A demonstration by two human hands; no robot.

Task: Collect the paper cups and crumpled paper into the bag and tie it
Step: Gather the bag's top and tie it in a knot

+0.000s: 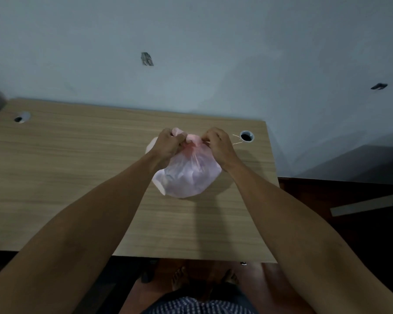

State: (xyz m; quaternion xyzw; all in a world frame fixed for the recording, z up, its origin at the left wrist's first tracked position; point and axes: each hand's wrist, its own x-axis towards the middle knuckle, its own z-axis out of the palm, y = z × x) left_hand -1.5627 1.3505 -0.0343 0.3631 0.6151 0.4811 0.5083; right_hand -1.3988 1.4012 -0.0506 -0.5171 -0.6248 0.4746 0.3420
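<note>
A translucent pink plastic bag (186, 175) stands bulging on the wooden desk (77, 177), right of centre. Pale shapes show dimly through its film; I cannot tell cups from paper. The bag's top is gathered into a twisted neck. My left hand (168, 143) grips the left part of that neck with closed fingers. My right hand (218, 143) pinches the right part. The two hands sit close together above the bag. No loose cups or crumpled paper lie on the desk.
A thin pale strand (237, 139) lies right of my right hand, beside a round cable hole (246, 136). Another cable hole (21, 117) is at the far left. The desk backs onto a pale wall; its right edge drops to a dark floor.
</note>
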